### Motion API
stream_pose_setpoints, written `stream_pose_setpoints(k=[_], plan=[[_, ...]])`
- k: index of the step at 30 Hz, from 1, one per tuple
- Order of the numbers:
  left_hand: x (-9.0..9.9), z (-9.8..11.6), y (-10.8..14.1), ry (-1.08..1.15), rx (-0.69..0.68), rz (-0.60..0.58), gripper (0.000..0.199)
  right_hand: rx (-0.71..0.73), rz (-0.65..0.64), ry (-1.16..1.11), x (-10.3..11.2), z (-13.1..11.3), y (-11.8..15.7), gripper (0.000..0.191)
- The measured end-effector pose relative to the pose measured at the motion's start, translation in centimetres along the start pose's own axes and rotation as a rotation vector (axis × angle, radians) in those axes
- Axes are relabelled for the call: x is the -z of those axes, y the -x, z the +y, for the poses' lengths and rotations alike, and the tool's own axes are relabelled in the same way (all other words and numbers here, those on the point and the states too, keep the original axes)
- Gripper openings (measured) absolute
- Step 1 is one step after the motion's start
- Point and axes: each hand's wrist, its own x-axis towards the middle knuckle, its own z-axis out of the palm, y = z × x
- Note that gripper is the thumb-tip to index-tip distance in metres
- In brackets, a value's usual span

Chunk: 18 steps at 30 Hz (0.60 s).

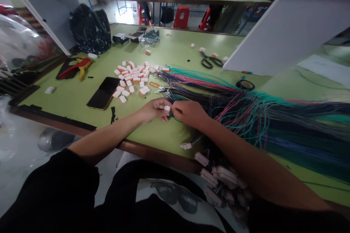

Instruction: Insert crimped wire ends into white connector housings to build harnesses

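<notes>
I see left fingers (162, 102) pinching white connector (167, 108); right fingers (181, 105) curled just beside it, whether gripping anything I can't tell. Connector pile (136, 79) beyond left fingers, wire bundle (246, 98) right of right fingers.

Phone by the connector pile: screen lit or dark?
Dark. The phone lies beside the white connectors, its screen black, nothing displayed.

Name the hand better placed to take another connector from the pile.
Likely the left hand: it is nearer the connector pile, though its fingers hold a white connector. The right hand sits farther off, beside the wires.
</notes>
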Motion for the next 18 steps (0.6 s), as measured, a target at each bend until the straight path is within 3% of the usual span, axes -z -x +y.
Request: stream_pose_setpoints(k=[3,6,18], plan=[[-0.1,0.1,0.0,0.01,0.008,0.014,0.043,-0.031,0.027,-0.246,0.2,0.6,-0.2,0.011],[0.0,0.0,-0.1,0.006,0.013,0.017,0.045,-0.021,0.079,-0.347,0.1,0.8,-0.3,0.008],[-0.2,0.1,0.1,0.002,0.003,0.028,0.045,-0.05,0.103,-0.298,-0.6,-0.3,-0.1,0.012]])
